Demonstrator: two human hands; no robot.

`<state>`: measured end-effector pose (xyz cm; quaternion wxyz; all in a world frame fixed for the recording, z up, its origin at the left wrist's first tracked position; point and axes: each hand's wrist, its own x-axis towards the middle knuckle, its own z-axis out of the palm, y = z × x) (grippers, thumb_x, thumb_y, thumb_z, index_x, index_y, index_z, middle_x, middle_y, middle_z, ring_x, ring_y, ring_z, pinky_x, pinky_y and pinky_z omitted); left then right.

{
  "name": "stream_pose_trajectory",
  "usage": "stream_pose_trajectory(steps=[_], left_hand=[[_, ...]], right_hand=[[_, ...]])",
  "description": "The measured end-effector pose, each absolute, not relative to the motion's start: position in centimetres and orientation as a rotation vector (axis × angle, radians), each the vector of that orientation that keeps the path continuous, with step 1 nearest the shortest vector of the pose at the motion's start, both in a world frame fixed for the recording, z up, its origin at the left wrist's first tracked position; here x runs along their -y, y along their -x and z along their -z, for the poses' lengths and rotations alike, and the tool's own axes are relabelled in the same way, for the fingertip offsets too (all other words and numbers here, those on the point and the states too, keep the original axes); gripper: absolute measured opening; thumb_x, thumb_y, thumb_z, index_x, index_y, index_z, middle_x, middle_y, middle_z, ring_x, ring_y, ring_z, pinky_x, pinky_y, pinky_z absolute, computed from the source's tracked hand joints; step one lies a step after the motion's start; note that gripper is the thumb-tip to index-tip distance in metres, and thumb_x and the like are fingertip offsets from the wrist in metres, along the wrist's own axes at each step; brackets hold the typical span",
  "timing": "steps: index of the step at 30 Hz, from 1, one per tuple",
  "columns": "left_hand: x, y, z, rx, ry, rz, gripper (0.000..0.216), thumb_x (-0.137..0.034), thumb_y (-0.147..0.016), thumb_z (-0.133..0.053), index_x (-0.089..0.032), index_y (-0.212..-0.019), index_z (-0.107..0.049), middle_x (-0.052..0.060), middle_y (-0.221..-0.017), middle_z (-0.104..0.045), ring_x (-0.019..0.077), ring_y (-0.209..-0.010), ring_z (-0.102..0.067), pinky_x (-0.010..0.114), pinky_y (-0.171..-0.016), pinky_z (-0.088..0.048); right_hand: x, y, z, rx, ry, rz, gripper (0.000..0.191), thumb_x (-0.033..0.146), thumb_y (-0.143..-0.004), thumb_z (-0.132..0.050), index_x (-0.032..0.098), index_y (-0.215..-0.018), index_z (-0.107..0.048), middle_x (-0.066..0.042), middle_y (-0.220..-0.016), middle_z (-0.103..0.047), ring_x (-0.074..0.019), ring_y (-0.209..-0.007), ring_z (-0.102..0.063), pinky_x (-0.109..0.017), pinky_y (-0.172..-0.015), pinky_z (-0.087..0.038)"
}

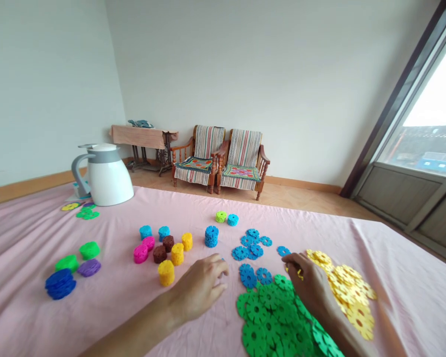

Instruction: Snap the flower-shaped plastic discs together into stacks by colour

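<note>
The right hand (309, 277) should pinch the rightmost blue disc (283, 251) gently by its rim; the left hand (198, 287) has fingers loosely curved, and I cannot tell whether either holds something.

A flat, notched blue disc (283, 251) lies just beyond the right fingertips (289, 258); whether they touch is unclear. More loose blue discs (258, 248), flat and some overlapping, are spread across the gap between the right fingertips and the left fingers (219, 269) and farther out. Beyond the left fingers stands an upright blue stack (211, 237).
</note>
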<state>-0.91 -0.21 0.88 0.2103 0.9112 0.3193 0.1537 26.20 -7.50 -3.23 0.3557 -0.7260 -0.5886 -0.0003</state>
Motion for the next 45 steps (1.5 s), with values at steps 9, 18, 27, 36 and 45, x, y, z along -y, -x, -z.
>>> stream_pose_trajectory(steps=[9,18,27,36,45], left_hand=[[-1.6,-4.4,-0.3,-0.578,-2.794,-0.138,0.041,-0.016,-0.074,-0.066,-0.027,-0.112,-0.056,0.004,-0.105,-0.055,0.0222,-0.099,-0.055,0.032,-0.086,-0.046],[-3.2,-6.2,-0.1,-0.478,-2.824,-0.017,0.033,-0.022,-0.065,-0.068,-0.022,-0.094,-0.053,0.004,-0.098,-0.053,0.0216,-0.090,-0.055,0.030,-0.076,-0.048],[-2.8,-6.3,0.5,-0.543,-2.783,-0.057,0.037,-0.026,-0.058,-0.067,-0.021,-0.091,-0.050,0.003,-0.096,-0.052,0.0214,-0.089,-0.054,0.029,-0.076,-0.049],[-2.5,-5.8,0.6,-0.580,-2.743,-0.064,0.040,-0.028,-0.057,-0.069,-0.022,-0.092,-0.051,0.003,-0.097,-0.051,0.0208,-0.088,-0.054,0.026,-0.072,-0.048],[-2.8,-2.9,-2.2,-0.735,-2.679,-0.453,0.030,-0.016,-0.059,-0.059,-0.020,-0.087,-0.049,0.003,-0.093,-0.054,0.0200,-0.089,-0.051,0.028,-0.078,-0.043]], right_hand=[[8.5,-28.9,4.5,1.402,1.920,0.099,0.028,0.030,-0.080,-0.040,0.021,-0.083,-0.066,-0.004,-0.084,-0.069,-0.0189,-0.076,-0.063,-0.029,-0.070,-0.045],[8.5,-29.4,4.1,1.360,1.923,0.099,0.028,0.030,-0.079,-0.041,0.021,-0.081,-0.067,-0.003,-0.079,-0.069,-0.0164,-0.065,-0.062,-0.026,-0.064,-0.045],[8.5,-29.2,4.2,1.376,1.899,0.078,0.028,0.029,-0.078,-0.041,0.021,-0.082,-0.067,-0.003,-0.077,-0.069,-0.0166,-0.066,-0.062,-0.026,-0.063,-0.045],[8.4,-28.9,4.5,1.401,1.901,0.105,0.028,0.028,-0.080,-0.039,0.021,-0.083,-0.066,-0.005,-0.087,-0.070,-0.0186,-0.079,-0.064,-0.028,-0.070,-0.047],[8.6,-28.7,4.2,1.418,1.891,0.087,0.028,0.027,-0.080,-0.040,0.021,-0.082,-0.067,-0.004,-0.083,-0.070,-0.0176,-0.073,-0.064,-0.028,-0.068,-0.047]])
